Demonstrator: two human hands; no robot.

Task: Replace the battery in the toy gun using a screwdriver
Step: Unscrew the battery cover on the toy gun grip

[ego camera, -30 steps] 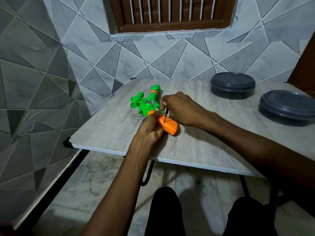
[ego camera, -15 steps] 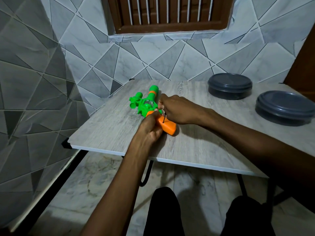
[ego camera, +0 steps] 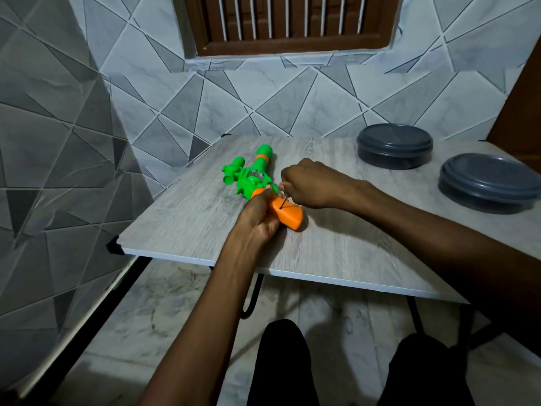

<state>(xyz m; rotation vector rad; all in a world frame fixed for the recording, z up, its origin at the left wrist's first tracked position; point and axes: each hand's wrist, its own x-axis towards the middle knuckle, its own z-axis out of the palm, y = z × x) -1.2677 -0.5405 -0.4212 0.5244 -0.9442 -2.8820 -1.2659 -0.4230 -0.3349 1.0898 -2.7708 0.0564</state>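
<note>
The bench (ego camera: 322,253) has a pale wood-grain top and stands in a corner of walls (ego camera: 263,98) clad in grey tiles cut into triangles. It sits under a brown window (ego camera: 292,22) with white bars. The floor (ego camera: 164,317) below is pale and veined like marble.

One toy gun (ego camera: 254,183), green with an orange grip, lies on the bench with its barrel pointing away from the fingers. The left hand (ego camera: 260,218) has its fingers curled round the orange grip. Just beyond it, the right hand (ego camera: 310,183) has its fingers closed tight on one thin screwdriver (ego camera: 283,202). The handle is hidden in the fist, and the dark shaft slants down with its tip on the grip.

Two dark grey round lidded containers (ego camera: 394,146) (ego camera: 489,183) sit on the bench, well to the right of the fingers and apart from each other.
</note>
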